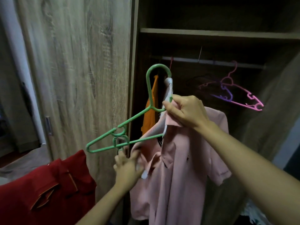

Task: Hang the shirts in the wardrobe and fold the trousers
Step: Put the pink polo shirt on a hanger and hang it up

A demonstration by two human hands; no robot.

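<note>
1. Right hand (185,111) is up in front of the open wardrobe (219,32), fingers curled and pinching the collar of the pink shirt (178,176) together with the neck of the green hanger (123,127).
2. Left hand (126,169) sits lower and nearer, fingers bunched tight on the shirt's other shoulder – right at the hanger's lower bar.
3. The hanger is tilted, hook at the top, its left arm sticking out bare towards the wooden door (78,70); the right arm is tucked inside the shirt.
4. The shirt hangs down from both hands, buttons and one short sleeve facing us, not on the rail (211,61).
5. On that rail, far back – an orange shirt (150,114) at the left, empty pink hangers (240,95) and a purple one at the right.
6. Near left, a red shirt (40,192) lies crumpled on a surface.
</note>
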